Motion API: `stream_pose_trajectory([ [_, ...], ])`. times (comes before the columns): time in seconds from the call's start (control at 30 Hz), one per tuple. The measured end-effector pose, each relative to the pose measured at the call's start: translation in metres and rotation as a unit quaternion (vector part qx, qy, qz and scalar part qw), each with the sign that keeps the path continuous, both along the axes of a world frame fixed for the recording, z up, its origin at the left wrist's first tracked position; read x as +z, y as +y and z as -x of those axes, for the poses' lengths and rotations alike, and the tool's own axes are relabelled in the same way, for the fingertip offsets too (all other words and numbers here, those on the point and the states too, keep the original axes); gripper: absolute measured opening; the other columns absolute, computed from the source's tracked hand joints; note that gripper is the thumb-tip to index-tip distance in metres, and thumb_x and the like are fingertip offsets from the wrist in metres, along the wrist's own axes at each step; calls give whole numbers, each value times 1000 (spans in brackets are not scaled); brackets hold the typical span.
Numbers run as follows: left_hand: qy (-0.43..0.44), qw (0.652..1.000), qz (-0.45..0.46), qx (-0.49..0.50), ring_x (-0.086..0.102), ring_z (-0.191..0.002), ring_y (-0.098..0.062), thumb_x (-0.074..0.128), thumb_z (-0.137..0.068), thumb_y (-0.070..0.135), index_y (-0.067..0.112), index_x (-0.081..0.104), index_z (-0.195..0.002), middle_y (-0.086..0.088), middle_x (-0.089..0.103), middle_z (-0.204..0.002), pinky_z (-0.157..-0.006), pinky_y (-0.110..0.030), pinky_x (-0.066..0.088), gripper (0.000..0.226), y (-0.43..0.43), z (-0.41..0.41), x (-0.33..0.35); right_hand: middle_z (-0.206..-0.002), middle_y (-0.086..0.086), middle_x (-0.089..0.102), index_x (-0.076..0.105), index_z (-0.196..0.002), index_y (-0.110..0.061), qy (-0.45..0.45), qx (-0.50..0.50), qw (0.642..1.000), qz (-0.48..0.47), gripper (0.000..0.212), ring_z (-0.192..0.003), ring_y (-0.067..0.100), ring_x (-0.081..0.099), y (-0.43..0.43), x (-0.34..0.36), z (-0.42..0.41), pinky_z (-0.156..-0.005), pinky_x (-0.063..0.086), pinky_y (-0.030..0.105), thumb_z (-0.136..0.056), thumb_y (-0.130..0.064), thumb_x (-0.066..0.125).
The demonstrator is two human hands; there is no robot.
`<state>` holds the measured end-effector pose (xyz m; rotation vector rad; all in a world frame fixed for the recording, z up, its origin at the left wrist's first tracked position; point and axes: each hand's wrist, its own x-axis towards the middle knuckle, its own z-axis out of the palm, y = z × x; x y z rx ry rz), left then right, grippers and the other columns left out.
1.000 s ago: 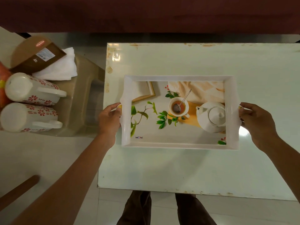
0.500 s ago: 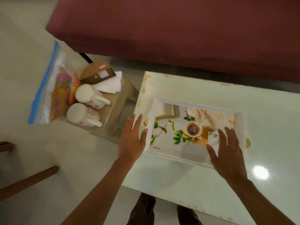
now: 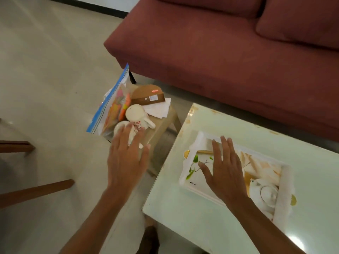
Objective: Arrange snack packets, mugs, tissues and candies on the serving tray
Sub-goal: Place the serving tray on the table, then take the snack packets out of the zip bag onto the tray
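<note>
The white serving tray, printed with a teapot and leaves, lies on the pale green table. Above its left half hovers my right hand, fingers straight and spread, holding nothing. On a low beige stool to the left lie two white mugs with red flowers, one fully visible and one partly hidden under my left hand. That hand is open, fingers stretched over the nearer mug. A brown box, white tissues and a clear zip bag of colourful snack packets share the stool.
A dark red sofa stands behind the table and stool. Wooden furniture legs cross the tiled floor at the left. My feet show below the table's near edge.
Both hands let go of the tray's handles and opened. The view swung left; my left hand moved out over the mugs on the stool, my right hand drifted over the tray's left half.
</note>
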<state>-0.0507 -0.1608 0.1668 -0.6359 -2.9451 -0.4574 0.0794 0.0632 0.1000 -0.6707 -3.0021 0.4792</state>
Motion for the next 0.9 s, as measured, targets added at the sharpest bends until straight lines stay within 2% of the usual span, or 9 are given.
stream_pose_trajectory([
  [0.13,71,996,45,28,39,-143,-39,58,-98,31,15,48,-146,-20,39,-157,-108,-54,42,51,-25,62,14,-164,13,14,26,-154,-16,-9,20,999,-32,81,-150,35,11,-26,9,45,-115,27,58,-91,-67,34],
  [0.23,69,994,50,64,52,-128,-41,59,-97,31,13,50,-142,-21,47,-149,-92,-52,50,50,-35,102,19,-164,14,12,25,-154,-13,-21,32,998,-48,82,-151,35,9,-45,11,70,-113,30,59,-92,-66,35],
  [0.33,12,995,78,54,67,-101,-39,56,-98,35,17,48,-143,-16,66,-124,-68,-42,47,49,-44,134,16,-163,17,14,27,-153,-11,-26,23,998,-48,82,-150,36,10,-69,12,94,-112,31,60,-91,-64,37],
  [0.43,-25,995,80,47,67,-93,-40,54,-98,32,19,54,-135,-13,72,-107,-64,-38,39,39,-56,159,11,-162,17,15,28,-152,-11,-19,8,999,-36,80,-150,35,10,-89,13,115,-112,31,59,-92,-62,36],
  [0.6,-103,984,-84,117,66,-78,-39,60,-93,25,6,73,-93,-18,65,-77,-55,-31,37,23,-76,196,18,-162,16,18,30,-150,-12,16,2,1000,-19,73,-151,33,10,-110,9,146,-114,30,56,-93,-57,43],
  [0.67,-98,978,-118,142,67,-78,-37,60,-89,24,8,75,-88,-12,62,-70,-59,-31,38,22,-84,212,31,-161,16,19,30,-150,-12,30,-4,999,-18,73,-150,33,12,-116,8,155,-113,32,55,-93,-55,46],
  [0.8,-79,975,-167,127,71,-79,-32,58,-87,35,10,77,-90,-11,76,-80,-76,-39,57,32,-98,229,65,-161,16,19,32,-148,-11,61,-22,998,-5,72,-150,33,14,-122,13,166,-111,35,54,-92,-54,47],
  [0.83,-83,973,-186,106,71,-76,-29,58,-87,37,10,77,-89,-10,76,-80,-74,-39,58,33,-100,228,74,-161,15,18,32,-148,-12,73,-23,997,6,72,-150,32,13,-123,15,166,-111,36,54,-92,-54,47],
  [0.9,-111,967,-223,48,65,-60,-9,61,-89,36,15,77,-86,6,74,-69,-61,-23,53,26,-97,218,94,-162,13,16,30,-149,-13,97,-25,994,33,71,-151,29,11,-123,22,165,-111,36,55,-93,-51,51],
])
